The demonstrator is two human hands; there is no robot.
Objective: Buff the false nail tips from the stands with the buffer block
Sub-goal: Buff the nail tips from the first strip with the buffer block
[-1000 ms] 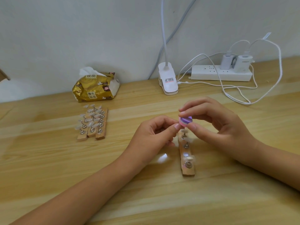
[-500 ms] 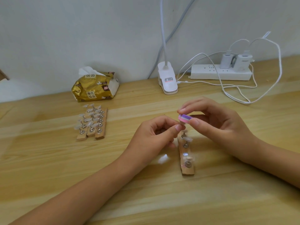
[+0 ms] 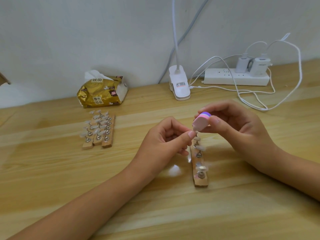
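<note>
Two grips are closed — our left hand (image 3: 166, 137) pinches a nail tip (image 3: 193, 131), which we judge light and brittle, just above the stand (image 3: 200, 179) on the table (image 3: 69, 179) — our right hand (image 3: 237, 125) clamps the spongy-looking buffer block (image 3: 201, 121) against it

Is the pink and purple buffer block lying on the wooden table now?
No, the right hand pinches the pink and purple buffer block in the air above the single wooden nail stand.
</note>
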